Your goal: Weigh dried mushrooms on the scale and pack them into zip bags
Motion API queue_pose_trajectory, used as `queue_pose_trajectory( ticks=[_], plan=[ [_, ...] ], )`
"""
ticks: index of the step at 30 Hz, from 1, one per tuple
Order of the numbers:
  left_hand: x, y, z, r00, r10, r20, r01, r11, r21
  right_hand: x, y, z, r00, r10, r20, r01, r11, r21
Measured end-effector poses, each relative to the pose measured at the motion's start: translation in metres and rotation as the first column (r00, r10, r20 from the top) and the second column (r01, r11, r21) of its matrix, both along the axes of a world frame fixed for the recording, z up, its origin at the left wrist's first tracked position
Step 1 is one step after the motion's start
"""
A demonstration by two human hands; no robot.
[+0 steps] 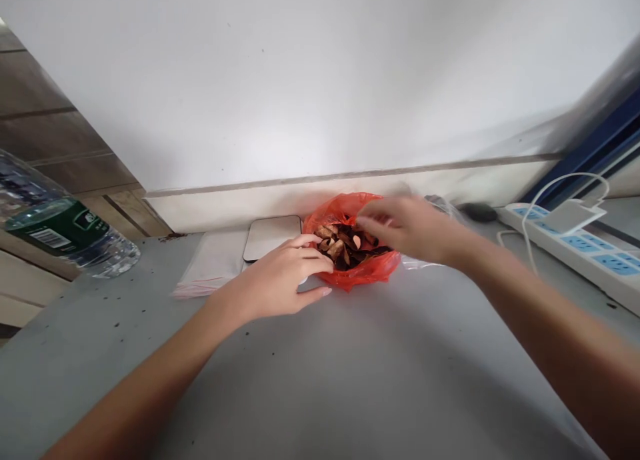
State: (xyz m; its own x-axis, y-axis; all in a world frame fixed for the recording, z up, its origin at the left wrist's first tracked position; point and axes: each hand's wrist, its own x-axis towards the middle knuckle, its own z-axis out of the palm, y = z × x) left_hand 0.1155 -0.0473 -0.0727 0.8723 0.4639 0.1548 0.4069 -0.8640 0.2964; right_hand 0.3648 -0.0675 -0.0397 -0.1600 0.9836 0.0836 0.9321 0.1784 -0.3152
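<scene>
An open red plastic bag [363, 272] of brown dried pieces [345, 244] sits on the grey table [310, 380] near the wall. My left hand [280, 280] rests at the bag's left edge, its fingers curled onto the rim. Over the bag's mouth from the right comes my right hand [407, 227], blurred by motion, with fingertips drawn together just above the dried pieces. Whether those fingers hold a piece is not visible.
A flat white scale [270, 237] lies left of the bag, with clear zip bags [207, 267] beside it. A water bottle [60, 227] stands at far left. A power strip [575, 247] with a white charger [570, 215] runs along the right.
</scene>
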Motion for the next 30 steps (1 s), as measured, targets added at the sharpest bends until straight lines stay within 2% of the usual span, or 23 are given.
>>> queue_pose_trajectory(
  ticks=[2,6,8,10,14,17,21,25,27,30],
  plan=[
    [-0.002,-0.002,0.002,1.000,-0.002,-0.014,0.002,1.000,-0.013,-0.017,0.008,0.000,0.993,0.097,0.064,-0.084,0.980,-0.181],
    [-0.006,-0.002,0.007,1.000,-0.021,0.005,0.021,0.999,-0.025,-0.035,0.028,-0.008,0.989,0.079,0.123,-0.027,0.926,-0.376],
    [-0.008,-0.001,0.008,0.999,-0.026,0.030,0.027,0.999,-0.021,-0.039,0.035,-0.012,0.980,0.074,0.187,0.005,0.920,-0.392],
    [-0.010,0.000,0.008,0.998,-0.026,0.053,0.026,0.999,-0.017,-0.041,0.041,-0.013,0.973,0.059,0.222,0.022,0.937,-0.349],
    [-0.013,0.000,0.007,0.998,-0.020,0.067,0.022,0.999,-0.030,-0.044,0.044,-0.011,0.980,0.028,0.196,0.052,0.919,-0.391],
    [-0.016,0.000,0.009,0.998,-0.011,0.061,0.014,0.998,-0.053,-0.041,0.043,-0.007,0.986,0.055,0.155,0.019,0.899,-0.437],
    [-0.018,0.000,0.012,0.997,-0.002,0.073,0.006,0.999,-0.046,-0.033,0.045,0.000,0.996,0.021,0.090,0.014,0.930,-0.368],
    [-0.018,0.001,0.012,0.997,-0.004,0.071,0.007,0.999,-0.036,-0.025,0.054,0.008,0.994,-0.095,0.061,0.100,0.991,-0.094],
    [-0.018,0.001,0.011,0.998,-0.005,0.067,0.007,0.999,-0.039,-0.024,0.055,0.011,0.984,-0.163,0.070,0.162,0.987,0.012],
    [-0.018,0.001,0.010,0.997,-0.015,0.072,0.018,0.999,-0.047,-0.030,0.049,0.013,0.977,-0.190,0.097,0.189,0.982,0.028]
  ],
)
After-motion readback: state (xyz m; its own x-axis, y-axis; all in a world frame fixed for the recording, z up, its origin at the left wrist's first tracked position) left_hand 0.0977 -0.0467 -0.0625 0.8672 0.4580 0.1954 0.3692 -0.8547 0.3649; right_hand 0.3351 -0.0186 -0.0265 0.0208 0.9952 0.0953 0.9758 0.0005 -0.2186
